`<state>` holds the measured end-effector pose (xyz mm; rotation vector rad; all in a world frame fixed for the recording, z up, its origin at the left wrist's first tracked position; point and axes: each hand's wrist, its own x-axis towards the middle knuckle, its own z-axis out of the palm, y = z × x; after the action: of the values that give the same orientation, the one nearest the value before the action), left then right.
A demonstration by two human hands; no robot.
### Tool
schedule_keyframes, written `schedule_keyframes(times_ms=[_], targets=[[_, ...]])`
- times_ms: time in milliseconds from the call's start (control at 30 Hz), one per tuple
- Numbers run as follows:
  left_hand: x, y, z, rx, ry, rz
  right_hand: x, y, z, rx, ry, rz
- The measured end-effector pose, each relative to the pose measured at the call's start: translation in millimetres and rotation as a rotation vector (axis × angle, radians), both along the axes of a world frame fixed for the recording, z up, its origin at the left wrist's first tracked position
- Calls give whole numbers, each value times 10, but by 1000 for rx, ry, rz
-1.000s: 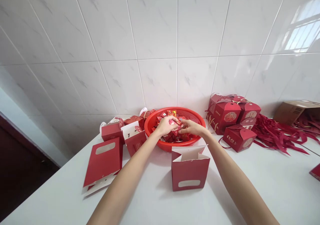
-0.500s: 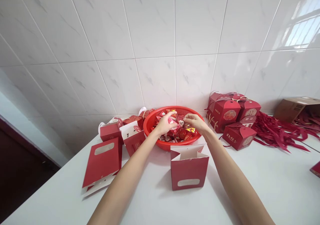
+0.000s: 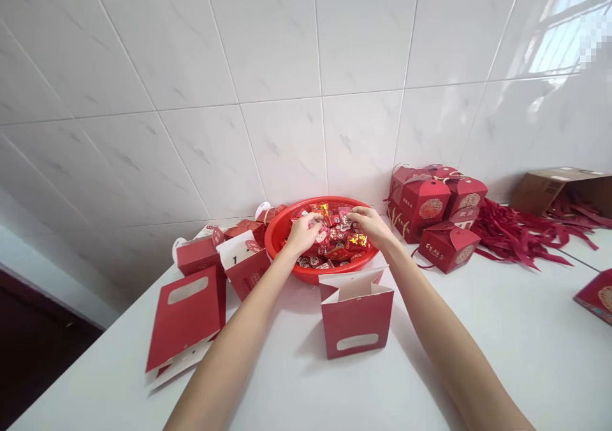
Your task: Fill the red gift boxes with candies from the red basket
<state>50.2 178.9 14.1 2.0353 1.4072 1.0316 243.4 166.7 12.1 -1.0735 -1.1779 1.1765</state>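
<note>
A red plastic basket (image 3: 273, 243) full of wrapped sweets (image 3: 337, 234) stands against the tiled wall. Over its left part, my left hand (image 3: 303, 233) has its fingers closed on a pink-wrapped sweet (image 3: 319, 232). At the basket's right side, my right hand (image 3: 370, 226) is pinched at a red wrapped sweet (image 3: 345, 218) among the others. In front of the basket, between my forearms, an upright red box (image 3: 358, 321) stands with its white-lined top open.
Red boxes, some open-topped (image 3: 243, 265), and a flattish red box (image 3: 184, 316) lie left. Closed red boxes (image 3: 425, 208), dark red ribbons (image 3: 511, 233) and a cardboard carton (image 3: 540, 192) sit right. Another red box (image 3: 597, 296) is at the right edge.
The view has shifted, so the scene sits slightly further left and higher. My left hand's fingers have closed around the pink sweet, and my right hand has reached lower into the sweets.
</note>
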Motion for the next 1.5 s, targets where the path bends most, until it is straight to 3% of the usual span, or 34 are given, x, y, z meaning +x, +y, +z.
schedule_keyframes(times_ms=[200, 300, 600, 767, 1000, 1233, 1333, 1500], targets=[[71, -73, -11, -104, 377, -302, -18, 12, -29, 54, -58, 4], [124, -127, 13, -133, 597, -379, -13, 26, -38, 52, -75, 1], [254, -285, 120, -65, 1039, -367, -24, 24, -16, 29, -140, -52], [286, -285, 160, -80, 1171, -305, -75, 23, 19, 27, -190, -118], [322, -261, 156, -153, 1163, -376, -100, -7, -16, 79, -217, -166], [281, -243, 122, -116, 1124, -329, -67, -5, -78, 158, -147, -179], [198, -204, 122, -128, 928, -276, -54, 13, -76, 160, -70, -179], [57, -103, 85, -30, 420, -133, -40, 14, -52, 159, 12, -156]])
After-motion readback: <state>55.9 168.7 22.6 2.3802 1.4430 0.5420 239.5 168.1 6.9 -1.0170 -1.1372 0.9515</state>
